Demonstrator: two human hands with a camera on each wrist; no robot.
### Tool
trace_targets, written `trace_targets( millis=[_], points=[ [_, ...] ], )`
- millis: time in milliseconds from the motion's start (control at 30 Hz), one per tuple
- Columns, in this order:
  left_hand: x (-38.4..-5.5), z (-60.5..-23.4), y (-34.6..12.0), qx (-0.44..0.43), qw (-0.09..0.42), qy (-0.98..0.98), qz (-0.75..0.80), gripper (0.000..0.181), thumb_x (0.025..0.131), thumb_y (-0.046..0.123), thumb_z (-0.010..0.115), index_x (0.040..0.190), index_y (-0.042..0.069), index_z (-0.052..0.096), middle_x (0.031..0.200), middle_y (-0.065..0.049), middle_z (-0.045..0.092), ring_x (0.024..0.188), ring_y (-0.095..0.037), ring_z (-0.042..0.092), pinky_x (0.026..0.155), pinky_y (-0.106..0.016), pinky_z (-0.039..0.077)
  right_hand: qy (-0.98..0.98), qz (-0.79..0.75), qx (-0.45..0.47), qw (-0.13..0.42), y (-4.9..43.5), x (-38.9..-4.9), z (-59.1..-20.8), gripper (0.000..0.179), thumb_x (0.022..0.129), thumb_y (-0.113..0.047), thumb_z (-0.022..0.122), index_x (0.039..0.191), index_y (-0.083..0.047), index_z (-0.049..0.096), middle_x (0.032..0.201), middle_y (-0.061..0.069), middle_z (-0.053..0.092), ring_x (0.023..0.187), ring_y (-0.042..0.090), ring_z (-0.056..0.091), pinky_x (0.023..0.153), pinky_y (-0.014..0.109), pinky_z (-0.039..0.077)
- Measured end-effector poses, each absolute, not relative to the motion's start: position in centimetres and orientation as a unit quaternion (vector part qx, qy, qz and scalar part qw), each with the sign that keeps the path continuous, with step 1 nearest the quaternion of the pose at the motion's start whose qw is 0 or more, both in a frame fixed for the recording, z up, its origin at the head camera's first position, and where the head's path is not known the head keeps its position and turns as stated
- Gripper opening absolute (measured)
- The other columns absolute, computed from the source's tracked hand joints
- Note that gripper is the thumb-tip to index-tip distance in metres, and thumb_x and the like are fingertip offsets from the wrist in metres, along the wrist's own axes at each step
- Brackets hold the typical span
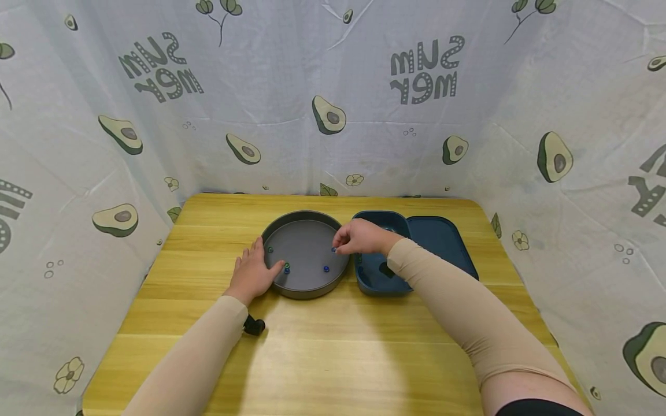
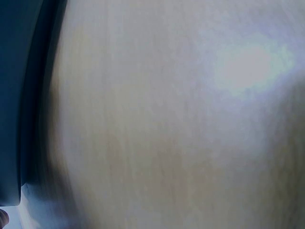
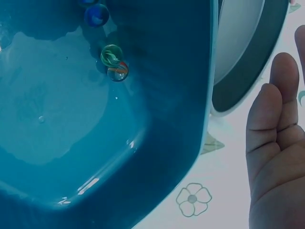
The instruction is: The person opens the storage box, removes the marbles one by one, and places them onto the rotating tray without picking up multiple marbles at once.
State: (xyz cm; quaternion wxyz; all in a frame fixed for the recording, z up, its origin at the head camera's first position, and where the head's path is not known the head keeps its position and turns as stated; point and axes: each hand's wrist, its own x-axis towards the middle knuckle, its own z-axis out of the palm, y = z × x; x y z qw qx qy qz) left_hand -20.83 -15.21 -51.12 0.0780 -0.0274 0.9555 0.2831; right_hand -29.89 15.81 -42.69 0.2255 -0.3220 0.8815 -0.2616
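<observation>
Mid-frame, your right hand (image 1: pixel 362 237) pinches a blue marble (image 1: pixel 334 249); slack pressure could drop it. Your left hand (image 1: pixel 252 273) lies spread against the pan (image 1: pixel 307 242).

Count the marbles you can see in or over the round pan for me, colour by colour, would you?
Green marbles: 2
Blue marbles: 3, one of them at the right hand
Total: 5

On the yellow wooden table (image 1: pixel 322 358) there stand a round grey pan (image 1: pixel 311 294) and, just beside it, a dark blue box (image 1: pixel 382 292); a flat blue lid (image 1: pixel 441 236) lies next to the box.
</observation>
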Motion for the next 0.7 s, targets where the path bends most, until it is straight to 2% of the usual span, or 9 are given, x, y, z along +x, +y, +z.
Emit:
trace_targets(
  millis=[700],
  points=[
    [-20.85,-51.25,-15.23,-0.025,0.077,0.954,0.288,0.100,0.104,0.056,0.057,0.170,0.005,0.000,0.177,-0.020,0.010,0.161,-0.052,0.008,0.130,-0.069,0.004,0.880,-0.272,-0.313,0.232,15.65,-29.93,-42.73,0.013,0.096,-0.019,0.077,0.107,-0.016,0.083,0.102,-0.002,0.080,0.091,0.011,0.071,0.085,0.032,0.061]
  ],
)
